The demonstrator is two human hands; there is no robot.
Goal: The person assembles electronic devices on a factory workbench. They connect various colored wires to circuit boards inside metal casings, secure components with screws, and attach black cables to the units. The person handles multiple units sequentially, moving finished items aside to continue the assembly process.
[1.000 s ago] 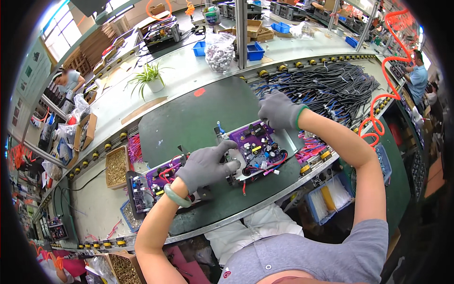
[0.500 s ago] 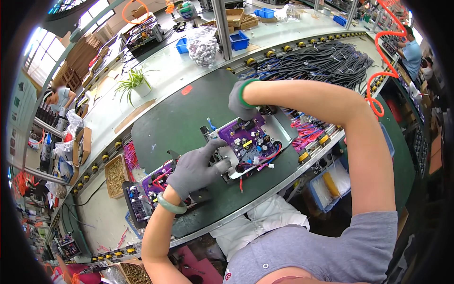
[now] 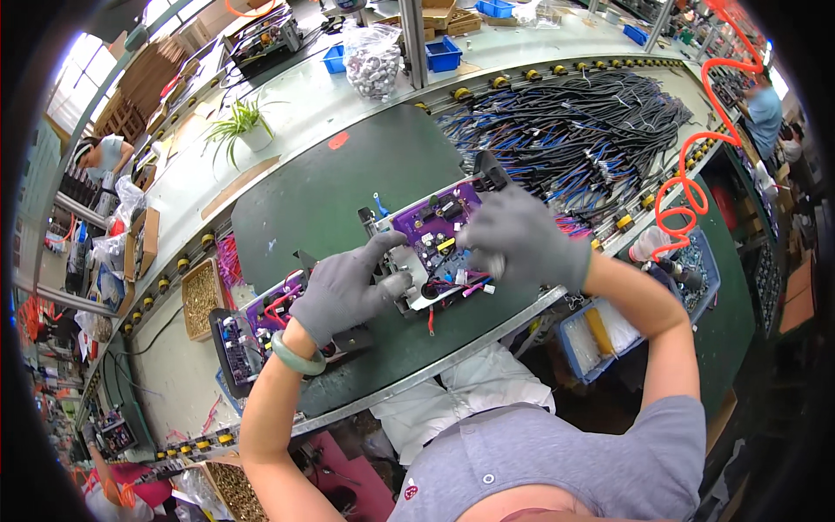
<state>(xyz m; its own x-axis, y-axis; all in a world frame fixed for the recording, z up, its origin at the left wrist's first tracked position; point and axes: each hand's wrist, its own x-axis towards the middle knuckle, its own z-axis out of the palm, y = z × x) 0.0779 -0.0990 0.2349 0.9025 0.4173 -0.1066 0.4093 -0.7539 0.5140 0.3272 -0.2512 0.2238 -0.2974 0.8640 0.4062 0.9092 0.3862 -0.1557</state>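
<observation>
A metal chassis [image 3: 410, 269] carrying a purple circuit board [image 3: 432, 233] lies tilted on the dark green mat [image 3: 339, 196]. My left hand [image 3: 344, 291], in a grey glove, grips the left end of the chassis, thumb on the far side and fingers on the near side. Over the right part of the board is my gloved right hand [image 3: 531, 239], its fingers bent and blurred; whether they hold anything is hidden. A black end piece [image 3: 490, 170] stands up beyond it. Red and blue wires run along the near edge of the board. A second board assembly [image 3: 239, 344] lies beside my left wrist.
Bundled black cables [image 3: 600, 122] cover the line to the right. A coiled orange hose [image 3: 696, 200] hangs at the right. A box of small metal parts [image 3: 200, 300] stands left; a potted plant [image 3: 252, 135] and a bag of white parts [image 3: 372, 65] stand behind.
My right hand has come back nearer from the far right corner of the chassis to above the board's right part. My left hand has kept its grip. The whole view has shifted slightly.
</observation>
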